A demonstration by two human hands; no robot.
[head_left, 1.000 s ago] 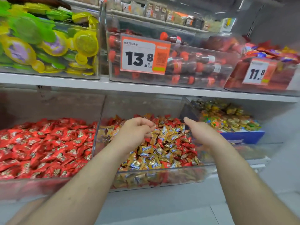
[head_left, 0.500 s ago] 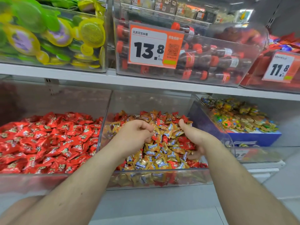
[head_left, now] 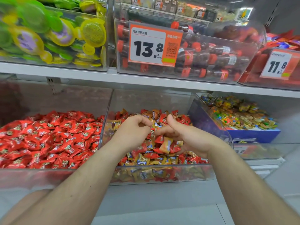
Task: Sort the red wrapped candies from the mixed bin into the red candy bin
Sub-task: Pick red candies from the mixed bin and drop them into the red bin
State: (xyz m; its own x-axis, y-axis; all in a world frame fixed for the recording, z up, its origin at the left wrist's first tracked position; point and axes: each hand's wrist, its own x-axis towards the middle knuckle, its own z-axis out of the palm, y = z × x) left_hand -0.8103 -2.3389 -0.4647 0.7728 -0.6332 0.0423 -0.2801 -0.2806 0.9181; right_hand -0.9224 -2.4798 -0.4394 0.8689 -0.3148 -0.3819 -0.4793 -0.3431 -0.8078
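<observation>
Two white shelves. Lower shelf (head_left: 162,197) carried three clear bins side by side: red candy bin (head_left: 48,176) at left, full of red wrapped candies; mixed bin (head_left: 162,176) in the middle, touching it, holding red and gold wrappers; third bin (head_left: 259,153) at right with a blue box of multicolored sweets. Upper shelf (head_left: 81,75) carried a bin of green and yellow packs (head_left: 53,38), a bin of bottle-shaped candy (head_left: 203,62) tagged 13.8, and a red-pack bin (head_left: 267,70) tagged 11.8.

The right hand (head_left: 188,137) was brought in beside the left hand (head_left: 134,130) above the mixed bin (head_left: 162,176), with candies cupped in it.
</observation>
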